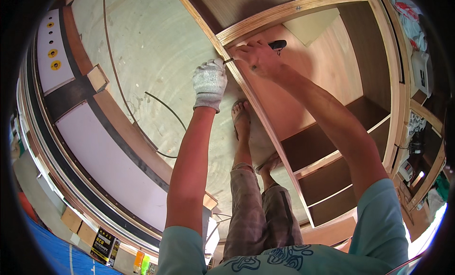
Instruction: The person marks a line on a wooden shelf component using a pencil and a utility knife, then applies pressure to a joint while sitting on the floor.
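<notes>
Gripping a black-handled tool point(276, 45), right hand point(258, 59) curls fingers round it, tip at cabinet's front edge point(246, 88) | gloved left hand point(209, 83) pinches that edge just beside the tip, seemingly steadying | plywood floor point(156, 52) beyond fingertips.

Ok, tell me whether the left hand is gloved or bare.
Gloved: the left hand wears a white knit glove, pressed against the cabinet's plywood edge. The right hand is bare, gripping a dark-handled tool.
</notes>
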`<action>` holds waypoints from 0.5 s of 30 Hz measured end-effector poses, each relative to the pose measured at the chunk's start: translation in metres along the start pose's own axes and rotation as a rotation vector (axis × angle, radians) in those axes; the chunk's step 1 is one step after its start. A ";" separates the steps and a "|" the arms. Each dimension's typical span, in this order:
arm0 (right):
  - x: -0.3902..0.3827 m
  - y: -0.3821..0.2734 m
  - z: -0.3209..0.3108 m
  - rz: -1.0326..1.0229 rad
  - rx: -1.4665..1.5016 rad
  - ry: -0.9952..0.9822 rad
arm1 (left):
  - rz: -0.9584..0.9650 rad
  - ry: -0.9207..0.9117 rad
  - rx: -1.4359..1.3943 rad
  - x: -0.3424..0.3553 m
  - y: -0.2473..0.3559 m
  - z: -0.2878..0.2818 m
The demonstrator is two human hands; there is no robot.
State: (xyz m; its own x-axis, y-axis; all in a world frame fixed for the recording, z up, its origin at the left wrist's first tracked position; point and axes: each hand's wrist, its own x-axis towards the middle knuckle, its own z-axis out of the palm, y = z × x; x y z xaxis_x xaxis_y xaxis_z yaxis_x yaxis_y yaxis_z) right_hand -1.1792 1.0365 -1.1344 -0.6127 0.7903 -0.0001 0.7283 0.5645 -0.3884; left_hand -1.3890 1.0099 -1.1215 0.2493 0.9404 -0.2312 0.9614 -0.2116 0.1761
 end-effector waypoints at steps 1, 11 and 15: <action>-0.004 0.000 0.001 0.002 0.001 -0.008 | 0.009 -0.003 -0.017 -0.006 0.003 0.001; -0.068 -0.022 0.004 0.042 0.094 -0.007 | 0.090 0.069 -0.012 -0.065 0.037 0.025; -0.109 -0.037 0.005 0.061 0.119 -0.081 | 0.108 0.087 -0.066 -0.101 0.056 0.037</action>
State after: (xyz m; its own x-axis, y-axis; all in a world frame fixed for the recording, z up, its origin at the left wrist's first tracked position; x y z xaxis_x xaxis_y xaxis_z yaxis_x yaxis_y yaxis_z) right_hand -1.1406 0.9279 -1.1245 -0.5947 0.7978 -0.0989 0.7260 0.4801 -0.4923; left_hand -1.3556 0.8933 -1.1239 0.3372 0.9332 -0.1240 0.9189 -0.2976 0.2589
